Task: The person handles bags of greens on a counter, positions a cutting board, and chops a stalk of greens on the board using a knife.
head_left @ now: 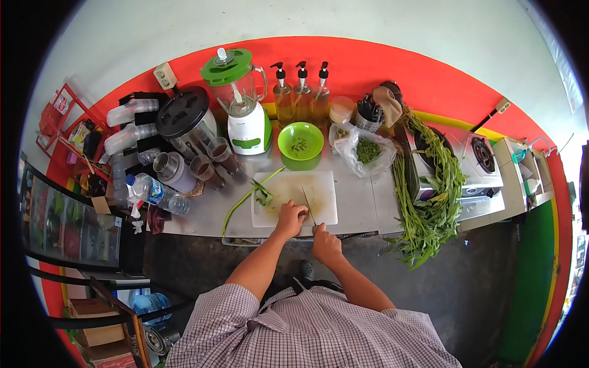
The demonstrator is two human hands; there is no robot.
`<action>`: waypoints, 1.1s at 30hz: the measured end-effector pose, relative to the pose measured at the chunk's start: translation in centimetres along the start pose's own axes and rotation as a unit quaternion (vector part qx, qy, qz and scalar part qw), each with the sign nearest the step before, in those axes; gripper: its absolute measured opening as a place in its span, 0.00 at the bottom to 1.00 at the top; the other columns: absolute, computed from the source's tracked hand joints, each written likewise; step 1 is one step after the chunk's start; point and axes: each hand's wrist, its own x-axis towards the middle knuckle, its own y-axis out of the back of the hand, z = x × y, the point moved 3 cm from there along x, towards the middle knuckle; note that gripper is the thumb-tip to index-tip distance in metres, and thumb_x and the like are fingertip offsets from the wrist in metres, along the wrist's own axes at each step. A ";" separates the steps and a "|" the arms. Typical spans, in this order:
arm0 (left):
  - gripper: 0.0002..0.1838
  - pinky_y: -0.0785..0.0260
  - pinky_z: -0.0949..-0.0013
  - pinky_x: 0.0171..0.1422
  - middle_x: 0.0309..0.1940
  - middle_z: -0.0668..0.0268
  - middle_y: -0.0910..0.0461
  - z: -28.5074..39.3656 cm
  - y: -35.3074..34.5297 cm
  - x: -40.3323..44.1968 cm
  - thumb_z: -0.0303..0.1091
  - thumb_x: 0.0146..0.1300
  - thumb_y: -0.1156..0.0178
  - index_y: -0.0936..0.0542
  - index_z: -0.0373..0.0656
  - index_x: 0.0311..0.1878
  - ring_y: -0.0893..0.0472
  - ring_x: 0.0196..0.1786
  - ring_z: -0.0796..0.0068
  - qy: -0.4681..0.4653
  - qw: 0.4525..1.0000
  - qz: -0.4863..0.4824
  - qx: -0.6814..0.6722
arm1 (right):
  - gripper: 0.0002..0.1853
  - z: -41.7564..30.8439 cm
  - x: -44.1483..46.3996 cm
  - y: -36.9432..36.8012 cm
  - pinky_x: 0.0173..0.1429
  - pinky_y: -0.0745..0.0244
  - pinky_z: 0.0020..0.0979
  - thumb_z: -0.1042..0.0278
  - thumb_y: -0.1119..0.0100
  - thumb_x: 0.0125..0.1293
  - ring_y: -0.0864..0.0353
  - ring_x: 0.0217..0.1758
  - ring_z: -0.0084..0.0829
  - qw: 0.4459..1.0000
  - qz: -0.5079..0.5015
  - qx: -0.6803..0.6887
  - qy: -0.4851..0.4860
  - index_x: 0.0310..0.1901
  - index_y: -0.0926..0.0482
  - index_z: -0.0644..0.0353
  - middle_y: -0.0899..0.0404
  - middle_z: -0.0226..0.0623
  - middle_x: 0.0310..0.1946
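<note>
At the front edge of the desk (362, 205), the right hand (327, 244) wraps a knife (308, 203); the left hand (291, 219) curls beside the blade, its hold hidden. A leafy stalk (244, 197) crosses the left edge of the cutting board (288, 179).

White upper wall (368, 21); curved-looking red wall band (442, 80) below it; yellow stripe (556, 264) beside green lower panel (531, 282) at right; dark grey floor (478, 264); metal-topped counter (359, 196) along wall; glass-fronted display case (73, 224) at left, red rack (55, 98) above; bright light (578, 257) at far right edge, whiter than the room.
</note>
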 end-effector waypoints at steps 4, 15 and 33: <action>0.12 0.31 0.53 0.54 0.41 0.59 0.23 0.1 0.1 -0.3 0.24 0.55 0.30 0.13 0.49 0.42 0.25 0.46 0.52 0.006 1.000 0.009 0.014 | 0.29 0.2 -1.1 0.0 0.50 0.16 0.50 0.66 0.40 0.65 0.12 0.46 0.57 1.000 -0.025 0.012 -0.007 0.62 0.39 0.74 0.14 0.58 0.41; 0.11 0.30 0.52 0.56 0.42 0.60 0.23 -0.5 -0.4 -0.4 0.26 0.56 0.29 0.15 0.50 0.42 0.25 0.48 0.51 0.015 1.000 0.010 0.006 | 0.26 0.3 0.2 1.3 0.54 0.18 0.53 0.66 0.41 0.63 0.13 0.49 0.60 0.999 -0.040 0.026 0.008 0.58 0.37 0.71 0.15 0.62 0.44; 0.05 0.29 0.57 0.57 0.42 0.62 0.20 2.7 1.7 -1.5 0.27 0.56 0.29 0.13 0.43 0.37 0.24 0.51 0.55 -0.036 0.998 0.007 0.053 | 0.21 1.8 -1.0 0.0 0.52 0.21 0.60 0.66 0.43 0.62 0.15 0.45 0.66 0.994 -0.020 0.105 -0.002 0.53 0.37 0.66 0.16 0.67 0.39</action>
